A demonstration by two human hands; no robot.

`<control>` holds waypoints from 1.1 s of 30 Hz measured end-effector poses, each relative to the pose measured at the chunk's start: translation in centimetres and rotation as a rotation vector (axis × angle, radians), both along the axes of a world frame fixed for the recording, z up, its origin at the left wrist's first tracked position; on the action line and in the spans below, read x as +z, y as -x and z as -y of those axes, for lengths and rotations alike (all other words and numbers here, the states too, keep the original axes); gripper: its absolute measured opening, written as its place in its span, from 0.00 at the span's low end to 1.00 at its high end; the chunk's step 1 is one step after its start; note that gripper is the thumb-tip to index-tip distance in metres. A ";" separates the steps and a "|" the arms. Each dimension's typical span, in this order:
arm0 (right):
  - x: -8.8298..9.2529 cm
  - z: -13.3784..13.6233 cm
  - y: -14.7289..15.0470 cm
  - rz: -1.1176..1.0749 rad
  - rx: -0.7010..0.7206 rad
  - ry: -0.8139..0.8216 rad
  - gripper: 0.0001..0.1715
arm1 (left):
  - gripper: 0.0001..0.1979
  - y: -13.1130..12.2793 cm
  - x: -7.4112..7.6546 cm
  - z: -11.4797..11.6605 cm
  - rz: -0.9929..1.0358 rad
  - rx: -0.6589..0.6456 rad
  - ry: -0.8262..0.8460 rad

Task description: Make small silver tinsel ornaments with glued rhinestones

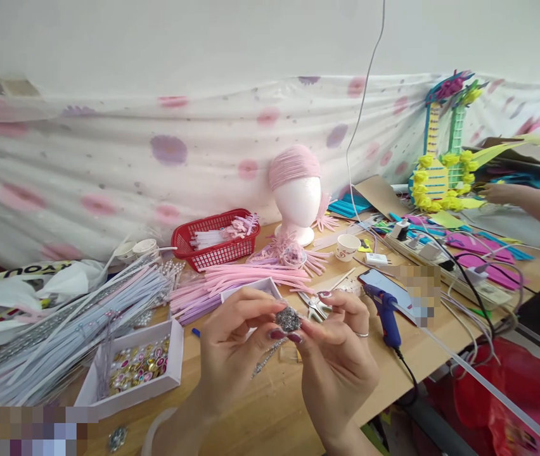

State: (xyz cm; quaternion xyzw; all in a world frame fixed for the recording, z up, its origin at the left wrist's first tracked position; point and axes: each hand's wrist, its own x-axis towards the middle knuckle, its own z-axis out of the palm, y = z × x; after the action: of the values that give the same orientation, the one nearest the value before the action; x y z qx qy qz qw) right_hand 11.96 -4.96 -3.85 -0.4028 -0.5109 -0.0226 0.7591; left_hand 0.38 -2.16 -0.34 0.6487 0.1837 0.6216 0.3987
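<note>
My left hand (232,345) and my right hand (339,354) meet above the wooden table (270,405), fingers pinched together. Between the fingertips of both sits a small silver glittery rolled piece (289,318). A thin silver glitter strand (267,358) hangs from it down past my left palm. A ring shows on my right hand. Just behind my hands lie scissors (315,306) and a blue glue gun (384,310).
A white box of coloured gems (139,367), white stems (61,342), pink stems (241,282), a red basket (217,240), a foam head with pink hair (296,190), a paper cup (347,247) and a power strip (441,266). Another person's arm (531,202) reaches in at right.
</note>
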 end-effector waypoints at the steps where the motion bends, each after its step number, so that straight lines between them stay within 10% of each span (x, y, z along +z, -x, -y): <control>1: 0.0 0.0 -0.1 0.003 0.003 0.002 0.05 | 0.06 0.0 0.0 0.0 0.002 0.000 0.005; 18: -0.1 -0.2 -1.1 0.026 0.100 -0.048 0.06 | 0.14 1.0 -0.2 -0.8 -0.006 -0.202 0.049; 33: 0.6 0.0 -2.0 0.043 0.286 0.070 0.09 | 0.13 1.8 0.5 -1.7 -0.128 -0.088 -0.177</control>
State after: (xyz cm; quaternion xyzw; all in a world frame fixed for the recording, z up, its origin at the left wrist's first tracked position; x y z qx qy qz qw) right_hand 13.98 -4.98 -3.23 -0.3515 -0.5796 0.0950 0.7290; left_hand -1.44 -0.41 0.14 0.7272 0.1247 0.5747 0.3542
